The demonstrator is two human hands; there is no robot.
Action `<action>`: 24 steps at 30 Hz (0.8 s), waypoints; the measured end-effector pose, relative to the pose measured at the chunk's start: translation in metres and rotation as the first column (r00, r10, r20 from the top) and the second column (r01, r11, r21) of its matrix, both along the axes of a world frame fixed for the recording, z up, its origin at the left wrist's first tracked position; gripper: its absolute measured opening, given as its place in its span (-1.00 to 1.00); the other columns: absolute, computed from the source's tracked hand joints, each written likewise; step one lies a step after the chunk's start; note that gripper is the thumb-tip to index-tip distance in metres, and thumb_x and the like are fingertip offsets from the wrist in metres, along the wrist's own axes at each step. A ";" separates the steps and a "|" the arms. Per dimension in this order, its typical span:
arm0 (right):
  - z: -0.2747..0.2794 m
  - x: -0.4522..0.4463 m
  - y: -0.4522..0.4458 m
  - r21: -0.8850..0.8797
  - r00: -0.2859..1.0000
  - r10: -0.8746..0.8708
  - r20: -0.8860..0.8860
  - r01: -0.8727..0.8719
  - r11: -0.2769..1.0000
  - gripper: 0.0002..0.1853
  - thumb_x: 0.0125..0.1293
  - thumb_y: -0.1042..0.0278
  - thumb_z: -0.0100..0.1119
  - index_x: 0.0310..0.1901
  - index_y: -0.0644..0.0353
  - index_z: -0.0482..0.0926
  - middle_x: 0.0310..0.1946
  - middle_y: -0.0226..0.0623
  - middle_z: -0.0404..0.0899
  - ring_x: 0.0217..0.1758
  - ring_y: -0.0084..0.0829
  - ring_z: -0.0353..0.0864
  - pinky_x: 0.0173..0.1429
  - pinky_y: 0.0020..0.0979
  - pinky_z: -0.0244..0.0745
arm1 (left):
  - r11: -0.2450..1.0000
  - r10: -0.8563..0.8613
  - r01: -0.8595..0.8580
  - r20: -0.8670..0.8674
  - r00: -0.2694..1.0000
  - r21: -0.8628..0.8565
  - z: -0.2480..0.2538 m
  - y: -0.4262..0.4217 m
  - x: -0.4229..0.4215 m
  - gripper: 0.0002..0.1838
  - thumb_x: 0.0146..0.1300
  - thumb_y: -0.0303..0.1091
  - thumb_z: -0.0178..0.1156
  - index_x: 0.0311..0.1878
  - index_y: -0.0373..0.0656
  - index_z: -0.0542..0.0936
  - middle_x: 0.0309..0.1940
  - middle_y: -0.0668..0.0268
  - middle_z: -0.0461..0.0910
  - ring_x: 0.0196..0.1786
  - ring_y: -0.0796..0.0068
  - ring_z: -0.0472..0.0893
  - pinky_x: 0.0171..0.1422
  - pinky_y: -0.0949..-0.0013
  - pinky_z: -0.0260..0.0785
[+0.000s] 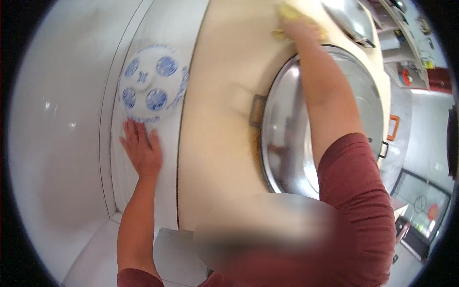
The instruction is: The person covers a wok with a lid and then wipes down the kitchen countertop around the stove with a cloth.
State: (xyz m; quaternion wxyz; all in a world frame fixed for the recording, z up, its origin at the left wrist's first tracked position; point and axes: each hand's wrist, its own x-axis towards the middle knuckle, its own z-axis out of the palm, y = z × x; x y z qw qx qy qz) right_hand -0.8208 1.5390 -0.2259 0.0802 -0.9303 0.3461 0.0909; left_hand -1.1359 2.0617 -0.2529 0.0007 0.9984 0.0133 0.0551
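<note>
My left hand (143, 152) lies flat with fingers spread on a pale ledge (167, 191). Its fingertips reach the edge of a round white porcelain piece (143, 86) with blue floral medallions and what looks like a knob on top; whether they touch it I cannot tell. On the cream countertop (224, 158), my right hand (306, 31) presses on a yellow cloth (289, 14), slightly blurred, with the cloth bunched around the fingers. My right forearm passes over a large, round stainless steel pan (287, 134) with a side handle.
Beyond the cloth stands another shiny metal vessel (351, 19). Shelves with assorted items (397, 43) line the upper right. An orange handle (393, 127) shows past the pan. A glossy white wall (62, 119) borders the ledge. A blurred pale shape (267, 210) covers the lower middle.
</note>
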 end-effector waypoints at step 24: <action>-0.052 -0.476 0.275 -0.020 0.552 0.750 0.365 -0.801 0.599 -0.30 0.64 -0.09 -0.01 0.63 0.18 0.40 0.75 0.40 -0.04 0.84 0.37 -0.12 0.83 0.39 -0.30 | 1.000 -0.008 0.008 0.050 0.999 0.000 -0.027 0.011 0.021 -0.35 0.70 0.12 -0.04 0.72 0.10 0.31 0.80 0.17 0.13 0.84 0.04 0.06 0.72 -0.53 -0.04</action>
